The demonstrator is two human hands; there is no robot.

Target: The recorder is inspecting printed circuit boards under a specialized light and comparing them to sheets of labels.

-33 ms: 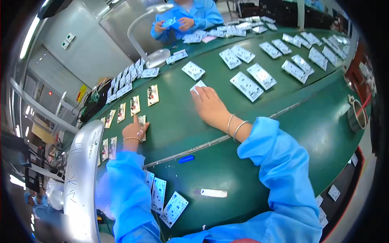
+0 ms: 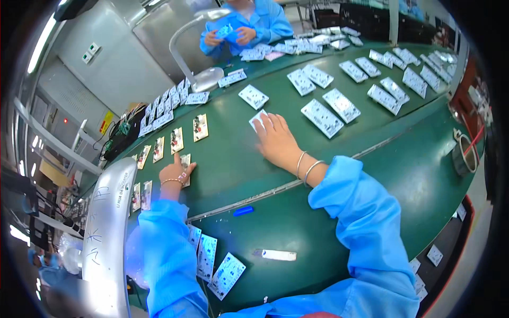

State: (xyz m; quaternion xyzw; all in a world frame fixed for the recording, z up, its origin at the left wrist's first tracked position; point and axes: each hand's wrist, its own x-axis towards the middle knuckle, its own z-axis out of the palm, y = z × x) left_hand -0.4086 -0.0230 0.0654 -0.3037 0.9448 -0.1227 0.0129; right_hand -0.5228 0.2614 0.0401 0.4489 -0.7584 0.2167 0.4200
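Observation:
My right hand (image 2: 277, 137) rests over a white circuit board (image 2: 258, 121) on the green tabletop. Its fingers are spread across the board's near side, which they partly hide; the thumb is out of sight. At the left, my left hand (image 2: 176, 172) has its index finger and thumb stretched out. It lies beside and partly over a cream circuit board (image 2: 185, 161) with raised components. Beyond it stands a curved row of similar boards, among them one cream board (image 2: 200, 127). Another white board (image 2: 253, 97) lies just past my right hand.
Several white boards (image 2: 322, 117) spread over the right side. A desk lamp (image 2: 208, 79) stands at the far edge, with a co-worker (image 2: 249, 24) behind it. A silver lamp head (image 2: 108, 228) is at near left. A blue cap-like piece (image 2: 244, 211) and a cup (image 2: 465, 153) are on the table.
The fingers of my right hand are a little farther apart, and more of the white board shows beneath them. My left hand has hardly moved.

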